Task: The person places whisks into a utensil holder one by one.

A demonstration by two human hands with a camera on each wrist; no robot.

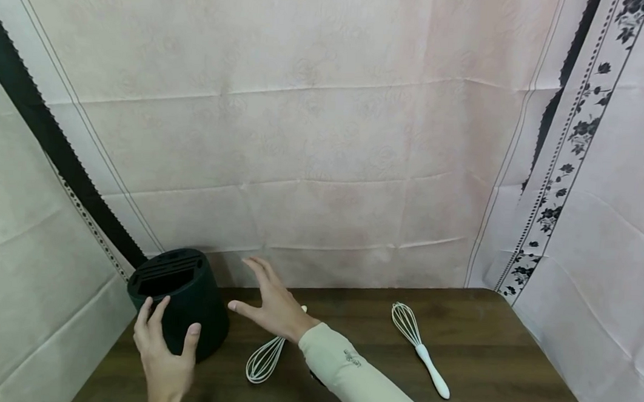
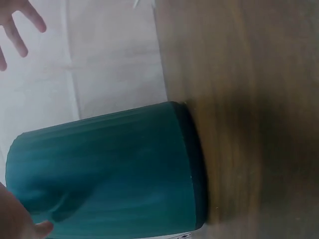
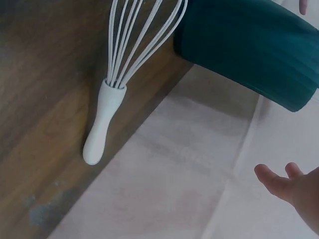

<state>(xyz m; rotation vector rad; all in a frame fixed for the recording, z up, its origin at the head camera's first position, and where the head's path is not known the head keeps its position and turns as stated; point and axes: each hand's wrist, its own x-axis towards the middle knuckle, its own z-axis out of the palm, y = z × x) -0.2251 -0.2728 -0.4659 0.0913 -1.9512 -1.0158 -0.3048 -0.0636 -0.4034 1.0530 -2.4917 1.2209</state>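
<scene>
A dark green round holder [image 1: 203, 316] with slots and a wide opening in its top stands upright at the table's back left. My left hand [image 1: 167, 363] is at its near side, fingers spread and thumb apart; whether they touch it I cannot tell. Right of the holder my right hand [image 1: 277, 308] hovers with straight, parted fingers, holding nothing. Beneath that wrist lies a white whisk [image 1: 263, 360], its handle mostly covered in the head view but plain in the right wrist view, where the handle [image 3: 102, 122] rests on the wood.
Another white whisk [image 1: 420, 347] lies farther right on the brown wooden table [image 1: 358, 348], wires pointing to the back. Pale cloth [image 1: 314, 140] hangs close behind the table's back edge and on both sides.
</scene>
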